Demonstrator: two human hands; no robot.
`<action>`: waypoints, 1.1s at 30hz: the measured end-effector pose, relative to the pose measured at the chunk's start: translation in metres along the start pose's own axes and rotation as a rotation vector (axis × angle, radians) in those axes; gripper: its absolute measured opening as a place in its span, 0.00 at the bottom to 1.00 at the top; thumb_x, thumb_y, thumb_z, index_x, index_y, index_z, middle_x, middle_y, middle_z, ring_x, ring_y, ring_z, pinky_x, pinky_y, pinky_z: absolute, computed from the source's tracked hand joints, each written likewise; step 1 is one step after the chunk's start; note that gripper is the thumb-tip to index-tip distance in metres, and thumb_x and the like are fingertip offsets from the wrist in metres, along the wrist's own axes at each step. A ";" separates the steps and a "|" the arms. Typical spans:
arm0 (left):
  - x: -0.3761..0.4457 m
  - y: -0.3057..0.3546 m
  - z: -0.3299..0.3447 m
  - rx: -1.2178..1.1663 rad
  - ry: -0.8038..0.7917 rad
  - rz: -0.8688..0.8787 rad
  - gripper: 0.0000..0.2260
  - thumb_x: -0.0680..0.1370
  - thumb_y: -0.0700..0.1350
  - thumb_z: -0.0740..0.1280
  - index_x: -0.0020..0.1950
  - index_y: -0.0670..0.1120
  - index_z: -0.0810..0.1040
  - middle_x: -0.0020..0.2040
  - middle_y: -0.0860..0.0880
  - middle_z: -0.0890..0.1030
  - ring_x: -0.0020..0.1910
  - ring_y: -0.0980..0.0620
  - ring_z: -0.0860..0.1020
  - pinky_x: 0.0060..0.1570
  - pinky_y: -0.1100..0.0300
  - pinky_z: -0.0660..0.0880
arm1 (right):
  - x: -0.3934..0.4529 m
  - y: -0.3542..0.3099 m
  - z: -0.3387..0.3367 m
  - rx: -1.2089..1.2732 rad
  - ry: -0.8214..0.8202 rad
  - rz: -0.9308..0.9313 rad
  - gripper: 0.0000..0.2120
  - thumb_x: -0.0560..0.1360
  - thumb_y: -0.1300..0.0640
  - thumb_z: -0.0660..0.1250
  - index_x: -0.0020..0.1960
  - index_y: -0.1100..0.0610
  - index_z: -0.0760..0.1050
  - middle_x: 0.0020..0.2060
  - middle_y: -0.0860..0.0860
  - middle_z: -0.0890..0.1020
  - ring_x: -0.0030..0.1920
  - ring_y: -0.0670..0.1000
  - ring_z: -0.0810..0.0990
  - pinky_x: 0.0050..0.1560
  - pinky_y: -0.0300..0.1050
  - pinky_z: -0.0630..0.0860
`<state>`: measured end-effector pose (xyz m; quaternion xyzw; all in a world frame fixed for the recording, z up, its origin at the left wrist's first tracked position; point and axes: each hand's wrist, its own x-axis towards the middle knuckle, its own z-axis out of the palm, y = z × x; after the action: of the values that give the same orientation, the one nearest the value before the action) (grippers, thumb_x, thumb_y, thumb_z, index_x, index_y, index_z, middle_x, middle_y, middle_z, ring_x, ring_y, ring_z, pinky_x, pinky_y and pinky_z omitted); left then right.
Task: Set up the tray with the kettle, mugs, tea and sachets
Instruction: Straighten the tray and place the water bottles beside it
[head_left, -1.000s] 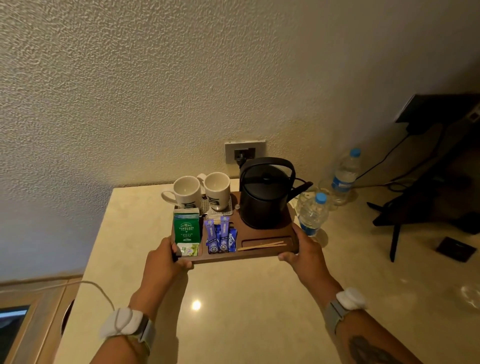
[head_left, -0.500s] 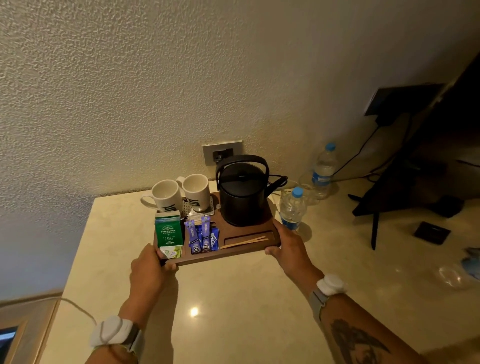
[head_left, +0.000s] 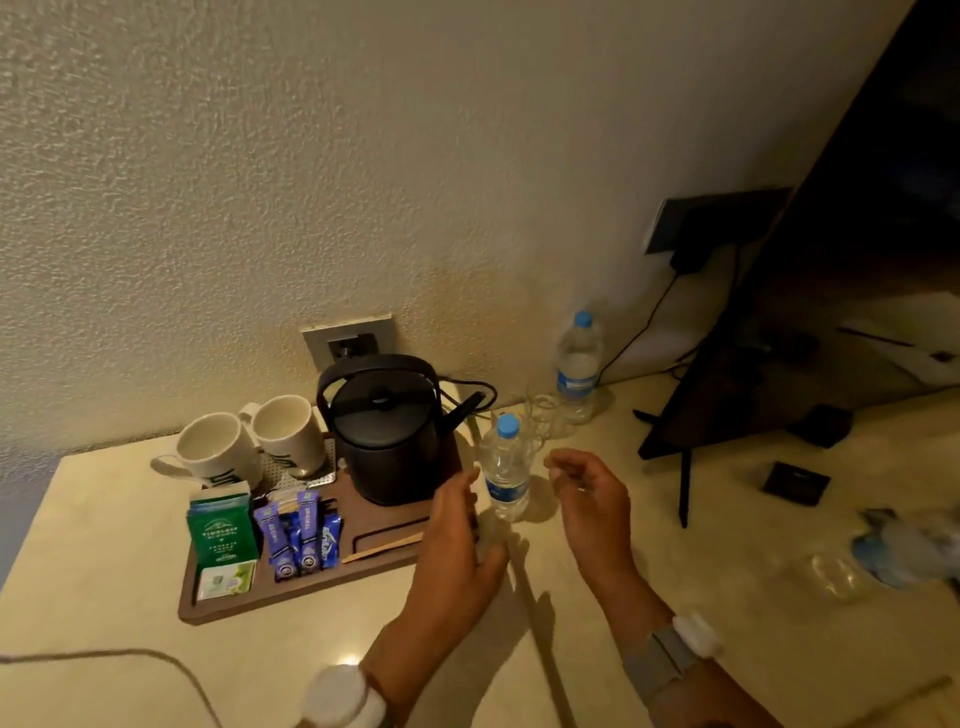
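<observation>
Tray (head_left: 291, 605) on counter (head_left: 104, 519), loaded: kettle (head_left: 387, 434), mugs (head_left: 218, 452), tea (head_left: 222, 535), sachets (head_left: 301, 535). My left hand (head_left: 457, 540) and right hand (head_left: 592, 499) loosely open, empty, flanking bottle (head_left: 506, 467). Risk: careless sweep topples bottle against kettle.

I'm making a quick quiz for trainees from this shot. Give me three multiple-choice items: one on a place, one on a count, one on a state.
1. The kettle stands:
A. on the tray
B. on the floor
C. beside the far bottle

2. Mugs on the tray:
A. one
B. two
C. four

3. The right hand is:
A. gripping the kettle
B. holding a mug
C. holding nothing

Answers: 1 A, its base sits in the tray's back right corner. 2 B, two white mugs stand side by side. 3 C, it hovers near the water bottle.
</observation>
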<state>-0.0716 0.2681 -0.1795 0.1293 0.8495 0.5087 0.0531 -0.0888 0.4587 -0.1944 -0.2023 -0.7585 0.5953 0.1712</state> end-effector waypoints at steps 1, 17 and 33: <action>0.012 0.005 0.005 -0.001 0.030 -0.027 0.37 0.78 0.48 0.73 0.80 0.62 0.57 0.74 0.64 0.63 0.69 0.66 0.68 0.68 0.69 0.68 | 0.017 -0.010 0.001 0.039 0.054 -0.006 0.13 0.78 0.56 0.72 0.52 0.37 0.83 0.48 0.37 0.86 0.51 0.40 0.84 0.56 0.46 0.82; 0.114 0.015 0.072 -0.350 0.306 -0.257 0.15 0.78 0.60 0.68 0.64 0.68 0.76 0.65 0.56 0.78 0.65 0.57 0.78 0.67 0.43 0.77 | 0.252 -0.028 0.039 -0.295 0.085 0.044 0.25 0.78 0.53 0.74 0.73 0.59 0.74 0.69 0.59 0.79 0.69 0.61 0.76 0.69 0.52 0.72; 0.059 0.149 -0.051 -0.627 0.386 0.117 0.11 0.78 0.49 0.72 0.60 0.52 0.84 0.56 0.58 0.85 0.60 0.57 0.82 0.62 0.54 0.79 | 0.129 -0.169 -0.022 -0.284 0.249 -0.684 0.21 0.74 0.45 0.76 0.60 0.58 0.81 0.53 0.47 0.83 0.53 0.43 0.78 0.56 0.34 0.74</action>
<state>-0.1145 0.3077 -0.0221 0.0566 0.6380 0.7614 -0.1003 -0.2064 0.5080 -0.0221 -0.0304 -0.8304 0.3638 0.4209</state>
